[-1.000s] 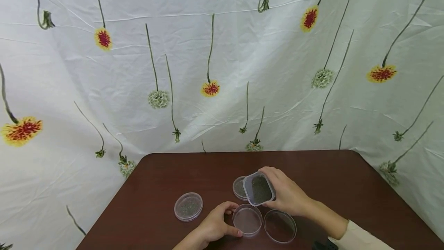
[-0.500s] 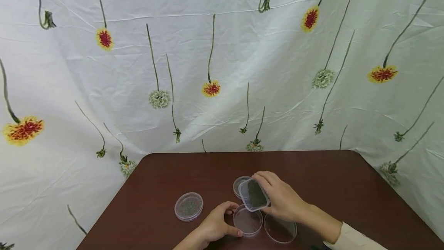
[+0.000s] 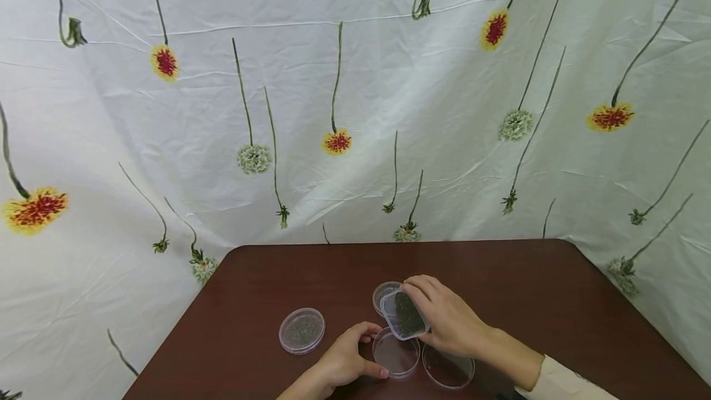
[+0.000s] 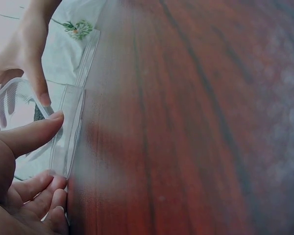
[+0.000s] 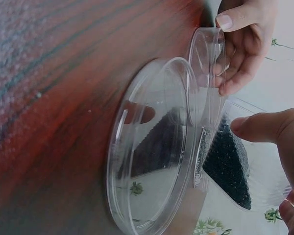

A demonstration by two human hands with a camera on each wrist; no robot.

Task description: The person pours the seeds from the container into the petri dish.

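My left hand (image 3: pixel 347 357) holds a clear round petri dish (image 3: pixel 396 357) on the table, thumb at its near side and fingers at the far side. In the left wrist view the thumb (image 4: pixel 36 133) lies at the dish's rim. My right hand (image 3: pixel 450 320) grips a clear plastic tub (image 3: pixel 392 315) by its sides, tilted over that dish. Dark fine granules (image 5: pixel 228 166) slope toward the tub's lower edge in the right wrist view. The dish under it looks bare inside in the head view.
Just right of the held dish lies another clear round dish or lid (image 3: pixel 450 381), partly under my right hand. A covered dish with speckled contents (image 3: pixel 302 331) stands at left; a similar dish (image 3: pixel 384 294) sits behind the tub. A flowered cloth (image 3: pixel 355 97) hangs behind the brown table (image 3: pixel 311 270).
My right hand has moved the tub left and lower over the held dish and tipped it further. The left hand and the dishes have stayed in place.
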